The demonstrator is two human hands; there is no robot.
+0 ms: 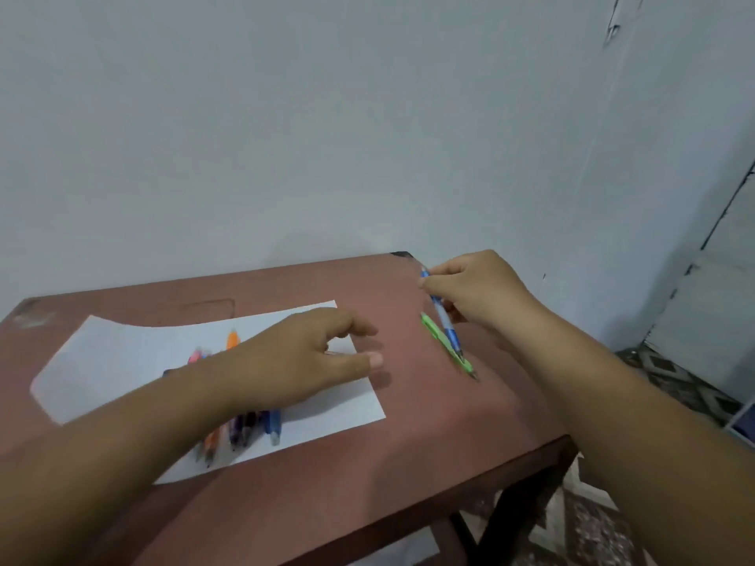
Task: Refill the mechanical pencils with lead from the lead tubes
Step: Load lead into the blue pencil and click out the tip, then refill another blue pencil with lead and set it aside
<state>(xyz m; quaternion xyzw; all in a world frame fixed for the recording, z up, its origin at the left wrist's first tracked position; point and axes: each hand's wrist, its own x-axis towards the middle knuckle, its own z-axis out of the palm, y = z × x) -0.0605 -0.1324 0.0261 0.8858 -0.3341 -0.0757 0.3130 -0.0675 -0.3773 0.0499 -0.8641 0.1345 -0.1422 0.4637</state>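
A blue mechanical pencil is held over a brown counter while more pencils lie on paper.

The brown counter (310,475) is set against a pale wall (286,116). A white sheet of paper (114,361) is spread on it, and a blurred cluster of coloured pencils (245,428) is laid there, partly covered by the left hand (302,357), whose fingers are loosely spread and hold nothing. The blue mechanical pencil (443,316) is pinched by the right hand (478,292), tilted tip-down, just above a green mechanical pencil (443,343) lying on the counter.
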